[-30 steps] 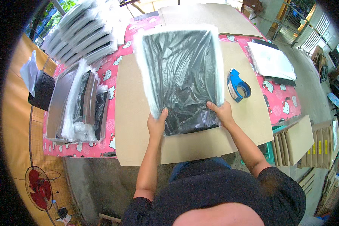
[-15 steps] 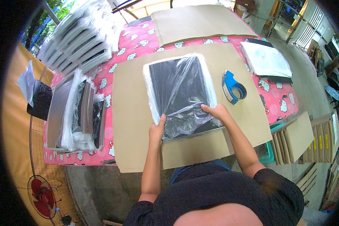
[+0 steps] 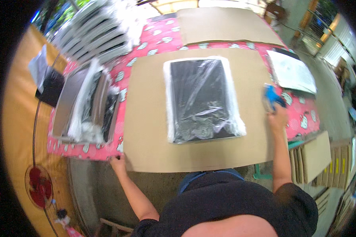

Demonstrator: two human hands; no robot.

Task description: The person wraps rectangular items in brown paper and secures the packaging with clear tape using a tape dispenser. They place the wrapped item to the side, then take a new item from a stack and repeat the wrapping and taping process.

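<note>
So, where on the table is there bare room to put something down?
On the cardboard sheet: the wide strip left of the plastic-wrapped black panel, and the band along its near edge between the left hand and right hand. Crowded: the stacked panels at left.

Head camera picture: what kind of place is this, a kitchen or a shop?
Probably a small packing workshop. A black panel in clear plastic lies on a cardboard sheet, similar wrapped panels are stacked behind, and flat cardboard pieces stand nearby.

bare cardboard sheet (image 3: 146, 130) margins, wrapped black panel (image 3: 201, 100) blocking centre
</note>
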